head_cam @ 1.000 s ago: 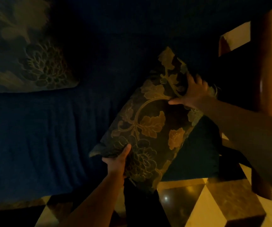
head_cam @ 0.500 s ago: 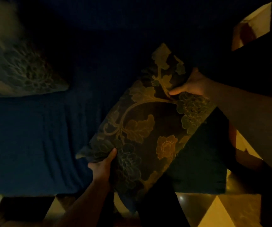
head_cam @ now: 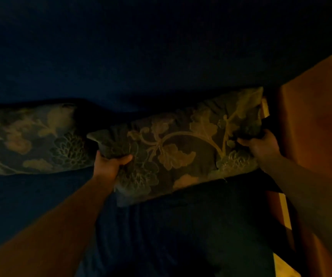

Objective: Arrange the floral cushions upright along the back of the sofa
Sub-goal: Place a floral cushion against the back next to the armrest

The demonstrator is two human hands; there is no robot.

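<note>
The room is dim. A dark floral cushion [head_cam: 181, 148] with gold leaves stands against the back of the blue sofa [head_cam: 141, 47], slightly tilted, at the right end. My left hand [head_cam: 109, 162] grips its left edge, and my right hand [head_cam: 261, 146] grips its right edge near the top corner. A second floral cushion [head_cam: 33, 138] leans against the sofa back to the left, close beside the first; whether they touch is hidden in shadow.
The blue sofa seat [head_cam: 181, 236] spreads in front of both cushions. A brown wooden piece of furniture [head_cam: 317, 126] stands right of the sofa, close to my right arm. A pale strip of floor [head_cam: 283, 264] shows at the lower right.
I have carried the cushion from the seat's front edge up to the sofa back and turned it from a diagonal to near level. My view has moved in over the sofa.
</note>
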